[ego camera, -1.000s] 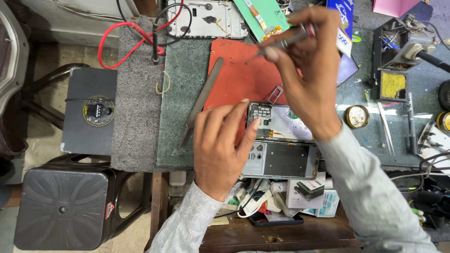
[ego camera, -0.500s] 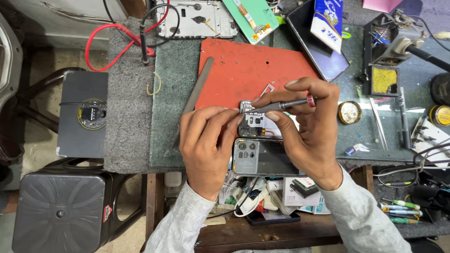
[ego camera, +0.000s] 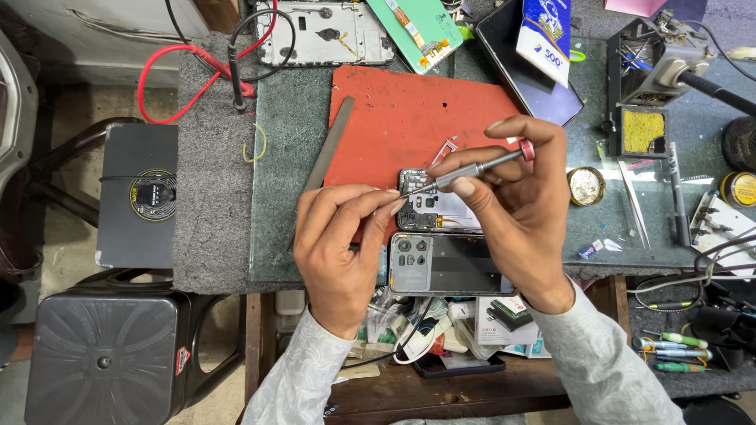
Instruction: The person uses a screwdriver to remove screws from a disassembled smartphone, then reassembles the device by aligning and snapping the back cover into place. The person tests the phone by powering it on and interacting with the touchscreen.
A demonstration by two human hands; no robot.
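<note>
At frame centre, on the red mat (ego camera: 394, 118), I see my right hand (ego camera: 520, 212) pinching a screwdriver (ego camera: 472, 168) — tip on the opened phone (ego camera: 429, 211) — while my left hand (ego camera: 339, 252) closes fingertips on that phone's edge.

Hidden and cut-off parts at the phone repair bench

The right hand (ego camera: 520, 212) covers most of the opened phone (ego camera: 429, 208), and the screwdriver (ego camera: 472, 168) tip is too small to tell where it sits. The left hand (ego camera: 342, 244) hides the back cover's (ego camera: 449, 264) left edge. The metal frame (ego camera: 323, 31) and stool (ego camera: 102, 354) run past the picture's edges.
</note>
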